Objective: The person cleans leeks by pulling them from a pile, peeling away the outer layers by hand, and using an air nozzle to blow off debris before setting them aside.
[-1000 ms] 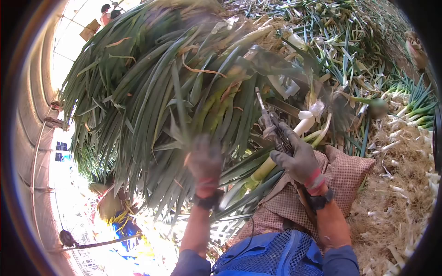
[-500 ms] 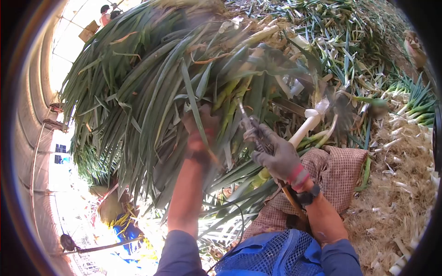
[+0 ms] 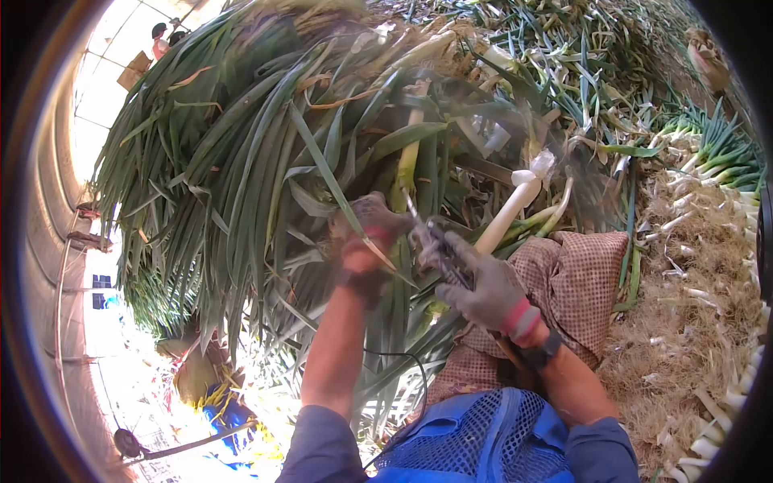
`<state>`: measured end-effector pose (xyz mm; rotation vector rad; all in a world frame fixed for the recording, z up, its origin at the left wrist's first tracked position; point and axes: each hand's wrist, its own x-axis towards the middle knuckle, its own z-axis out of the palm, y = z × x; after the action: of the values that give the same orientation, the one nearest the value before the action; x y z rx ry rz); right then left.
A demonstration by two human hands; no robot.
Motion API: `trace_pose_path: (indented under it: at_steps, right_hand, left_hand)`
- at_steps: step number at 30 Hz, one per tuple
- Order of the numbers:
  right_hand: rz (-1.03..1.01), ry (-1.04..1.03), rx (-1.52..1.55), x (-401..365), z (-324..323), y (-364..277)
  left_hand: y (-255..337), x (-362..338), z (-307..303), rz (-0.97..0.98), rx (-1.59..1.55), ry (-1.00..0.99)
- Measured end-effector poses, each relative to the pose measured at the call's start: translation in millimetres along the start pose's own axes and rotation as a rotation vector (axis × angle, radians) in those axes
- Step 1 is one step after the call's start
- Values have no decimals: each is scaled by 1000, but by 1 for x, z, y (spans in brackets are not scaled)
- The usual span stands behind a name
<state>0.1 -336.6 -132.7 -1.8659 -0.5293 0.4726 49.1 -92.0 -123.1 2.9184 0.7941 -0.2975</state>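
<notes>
Gloved hands at a heap of leeks, with places given from the checked cloth [image 3: 580, 266]. The leek heap [image 3: 217, 177] spreads to the left of the cloth and beyond it: long, flat, dark green leaves, bent and overlapping, a few dried to tan. Beyond the cloth's left side a single stalk [image 3: 409, 161] runs pale at its upper part and yellow-green below. A thick white leek [image 3: 511, 209] slants just beyond the cloth, with a loose papery tuft at its upper end.

The right hand [image 3: 487, 294], at the cloth's left edge, is wrapped around a dark tool [image 3: 439, 249], whose thin metal tip lies close to the stalk. The left hand [image 3: 374, 217], farther left among the leaves, is blurred; whether it is clenched or released cannot be told.

Leaves crowd the left hand, leaving a narrow space between the two hands. The cloth's right edge borders matted roots [image 3: 660, 378]; smaller leeks [image 3: 725, 153] lie beyond them, to the right.
</notes>
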Motion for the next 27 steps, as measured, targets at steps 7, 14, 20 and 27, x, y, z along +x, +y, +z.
trace_pose_path:
  at_steps: [7,14,20,27]
  right_hand:
    - [65,-15,-119,-11,-9,-8]
    - [42,129,-100,57,-26,1]
    - [76,182,-219,119,-48,-2]
    - [6,109,-267,85,-49,1]
  left_hand:
    - [-2,-13,4,47,-195,42]
    - [-12,-12,5,28,-259,-42]
    - [-16,-17,7,27,-346,-70]
    - [-26,-14,14,33,-573,-146]
